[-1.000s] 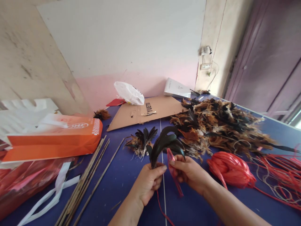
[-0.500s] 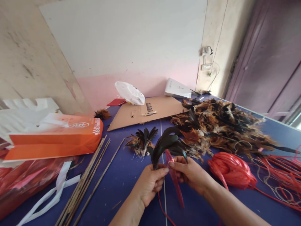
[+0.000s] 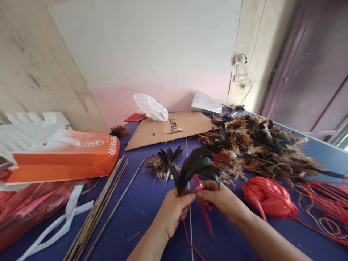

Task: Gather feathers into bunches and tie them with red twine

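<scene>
My left hand (image 3: 174, 212) is closed around the base of a small bunch of dark feathers (image 3: 194, 167) that fans upward over the blue table (image 3: 146, 203). Right beside it, thumb to thumb, my right hand (image 3: 217, 197) pinches a red plastic strip (image 3: 204, 214) at the bunch's base; the strip hangs down between the hands and trails toward me. A second small feather bunch (image 3: 163, 163) lies on the table just beyond my left hand.
A big heap of brown and black feathers (image 3: 255, 145) fills the right. Red plastic twine (image 3: 268, 197) lies at its near side. Several thin sticks (image 3: 103, 210) lie at the left, beside an orange bag (image 3: 62, 159). Flat cardboard (image 3: 168, 128) and a white bag (image 3: 150, 107) sit farther back.
My two hands have closed together at the base of the feather bunch. The red strip has been drawn in against the bunch and its loose end swings lower.
</scene>
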Available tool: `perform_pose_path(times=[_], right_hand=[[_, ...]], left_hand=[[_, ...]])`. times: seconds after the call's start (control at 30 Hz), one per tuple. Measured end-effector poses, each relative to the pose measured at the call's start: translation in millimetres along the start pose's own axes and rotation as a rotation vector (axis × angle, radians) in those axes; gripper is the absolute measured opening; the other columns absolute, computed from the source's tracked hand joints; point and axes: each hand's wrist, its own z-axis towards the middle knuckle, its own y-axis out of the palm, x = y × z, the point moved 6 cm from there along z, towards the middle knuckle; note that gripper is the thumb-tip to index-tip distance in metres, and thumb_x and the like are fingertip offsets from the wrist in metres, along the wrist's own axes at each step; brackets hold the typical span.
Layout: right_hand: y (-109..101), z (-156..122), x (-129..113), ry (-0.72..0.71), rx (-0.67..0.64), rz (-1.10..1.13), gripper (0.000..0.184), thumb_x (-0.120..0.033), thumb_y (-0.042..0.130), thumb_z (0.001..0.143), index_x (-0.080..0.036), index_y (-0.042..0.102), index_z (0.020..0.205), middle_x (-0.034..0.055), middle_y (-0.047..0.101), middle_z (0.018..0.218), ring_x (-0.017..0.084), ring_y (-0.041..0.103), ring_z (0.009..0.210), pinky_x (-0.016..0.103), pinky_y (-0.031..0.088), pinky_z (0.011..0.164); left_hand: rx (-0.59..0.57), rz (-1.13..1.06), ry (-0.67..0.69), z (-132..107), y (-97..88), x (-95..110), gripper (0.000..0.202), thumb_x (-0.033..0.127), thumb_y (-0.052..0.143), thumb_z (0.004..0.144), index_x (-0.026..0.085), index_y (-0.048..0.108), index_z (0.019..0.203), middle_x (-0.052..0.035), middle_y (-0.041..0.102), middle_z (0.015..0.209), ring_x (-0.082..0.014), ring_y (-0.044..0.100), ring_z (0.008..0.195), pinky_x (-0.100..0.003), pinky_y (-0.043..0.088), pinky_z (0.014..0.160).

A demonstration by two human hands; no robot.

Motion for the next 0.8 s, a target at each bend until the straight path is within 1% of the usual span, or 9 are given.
perform_pose_path(times=[0.13, 0.27, 0.37, 0.43, 0.5, 0.57, 0.63, 0.7, 0.8], right_hand=[[-1, 0, 0, -0.004, -0.004, -0.02, 0.019, -0.027, 0.065, 0.063, -0.013, 0.056, 0.071, -0.0037, 0.052, 0.053, 0.007, 0.046, 0.046, 0.019, 0.036, 0.042], [-2, 0, -1, 0.004, -0.005, -0.034, 0.02, -0.029, 0.065, 0.062, -0.013, 0.055, 0.071, -0.0033, 0.053, 0.053, 0.007, 0.045, 0.046, 0.02, 0.036, 0.043], [1, -1, -2, -0.008, 0.002, -0.071, 0.02, -0.03, 0.065, 0.062, -0.013, 0.055, 0.068, -0.0039, 0.051, 0.053, 0.006, 0.043, 0.045, 0.019, 0.035, 0.043], [3, -3, -3, -0.025, -0.019, -0.095, 0.02, -0.031, 0.064, 0.063, -0.013, 0.054, 0.065, -0.0043, 0.049, 0.051, 0.005, 0.042, 0.045, 0.018, 0.034, 0.042], [6, -4, -4, -0.009, -0.084, -0.076, 0.022, -0.032, 0.064, 0.064, -0.013, 0.053, 0.064, -0.0038, 0.049, 0.052, 0.005, 0.042, 0.045, 0.018, 0.034, 0.043], [4, -4, -6, 0.039, -0.15, -0.031, 0.024, -0.034, 0.064, 0.064, -0.014, 0.053, 0.066, -0.0032, 0.051, 0.054, 0.004, 0.041, 0.044, 0.018, 0.034, 0.043], [-6, -3, -8, 0.07, -0.17, -0.069, 0.024, -0.036, 0.063, 0.065, -0.014, 0.053, 0.067, -0.0028, 0.053, 0.056, 0.004, 0.041, 0.043, 0.018, 0.033, 0.042], [-21, -1, -11, 0.054, -0.149, -0.256, 0.019, -0.033, 0.06, 0.067, -0.014, 0.055, 0.065, -0.0019, 0.054, 0.054, 0.005, 0.042, 0.042, 0.018, 0.032, 0.041], [-40, 2, -12, 0.028, -0.103, -0.602, 0.012, -0.024, 0.056, 0.066, -0.014, 0.057, 0.059, 0.0004, 0.057, 0.052, 0.007, 0.044, 0.042, 0.018, 0.032, 0.04]], left_hand=[[0.008, 0.033, 0.016, 0, -1.1, -1, 0.023, 0.031, 0.067, 0.064, 0.016, 0.049, 0.065, 0.0113, 0.025, 0.039, -0.0024, 0.015, 0.034, -0.02, 0.007, 0.036], [0.034, 0.091, 0.029, -1, 0.2, 2, 0.021, 0.032, 0.065, 0.065, 0.016, 0.052, 0.065, 0.0109, 0.025, 0.037, -0.0032, 0.016, 0.034, -0.02, 0.008, 0.036], [0.055, 0.151, 0.088, -2, 1.6, 6, 0.019, 0.031, 0.065, 0.065, 0.015, 0.056, 0.064, 0.0096, 0.029, 0.038, -0.0031, 0.019, 0.034, -0.019, 0.011, 0.036], [0.099, 0.197, 0.131, 0, -1.6, 7, 0.017, 0.03, 0.065, 0.064, 0.014, 0.058, 0.064, 0.008, 0.034, 0.04, -0.0031, 0.022, 0.035, -0.019, 0.013, 0.036], [0.178, 0.211, 0.159, 3, -10.5, 7, 0.017, 0.029, 0.067, 0.062, 0.014, 0.059, 0.064, 0.0071, 0.038, 0.041, -0.0035, 0.026, 0.035, -0.018, 0.015, 0.036], [0.267, 0.147, 0.156, 8, -24.1, 8, 0.019, 0.03, 0.067, 0.061, 0.014, 0.057, 0.065, 0.0091, 0.033, 0.037, -0.0034, 0.025, 0.033, -0.018, 0.015, 0.035], [0.349, 0.013, 0.17, 10, -40.4, 13, 0.022, 0.031, 0.067, 0.061, 0.014, 0.055, 0.067, 0.0116, 0.027, 0.035, -0.0028, 0.021, 0.031, -0.017, 0.013, 0.034], [0.386, -0.15, 0.212, 11, -55.8, 25, 0.024, 0.029, 0.069, 0.06, 0.014, 0.051, 0.066, 0.0131, 0.023, 0.036, -0.0016, 0.018, 0.031, -0.016, 0.011, 0.033], [0.385, -0.38, 0.304, 6, -74.1, 46, 0.039, 0.024, 0.071, 0.058, 0.017, 0.033, 0.052, 0.0128, 0.022, 0.039, -0.0006, 0.018, 0.032, -0.015, 0.012, 0.031]])
